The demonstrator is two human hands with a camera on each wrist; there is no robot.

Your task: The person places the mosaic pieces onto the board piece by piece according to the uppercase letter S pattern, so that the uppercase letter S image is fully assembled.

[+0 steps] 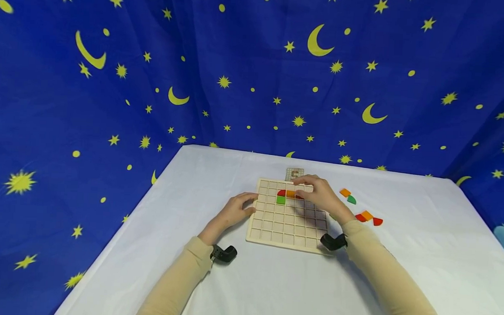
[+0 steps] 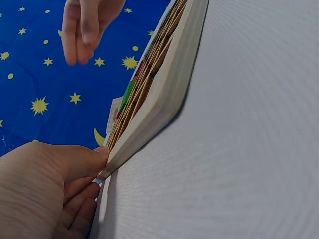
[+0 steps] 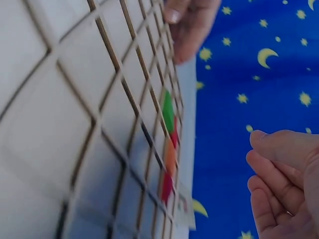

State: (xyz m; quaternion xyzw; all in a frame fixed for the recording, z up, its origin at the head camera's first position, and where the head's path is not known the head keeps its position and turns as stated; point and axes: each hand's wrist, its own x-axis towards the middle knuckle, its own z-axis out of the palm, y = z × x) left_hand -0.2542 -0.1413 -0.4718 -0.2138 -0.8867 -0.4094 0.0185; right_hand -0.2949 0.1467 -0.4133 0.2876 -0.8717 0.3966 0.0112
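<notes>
A light wooden grid board [image 1: 270, 225] lies on the table between both hands. In its upper part sit a red rounded piece [image 1: 282, 193], an orange piece [image 1: 290, 194] and a green square [image 1: 281, 200]. Another red piece [image 3: 167, 188] lies beside the orange one, partly covered by fingers in the head view. My left hand [image 1: 235, 209] touches the board's left edge with thumb and fingertips. Above the upper right of the board is my right hand [image 1: 320, 195], fingers loosely bent; the right wrist view shows nothing between its thumb and fingers [image 3: 266, 184].
A small patterned card [image 1: 295, 173] lies just behind the board. Right of the board are loose pieces: an orange one [image 1: 345, 192], a green one [image 1: 352, 199], and a red and orange group [image 1: 366, 215] with another red piece [image 1: 377, 221]. A blue star-patterned cloth [image 1: 237, 106] hangs behind the table.
</notes>
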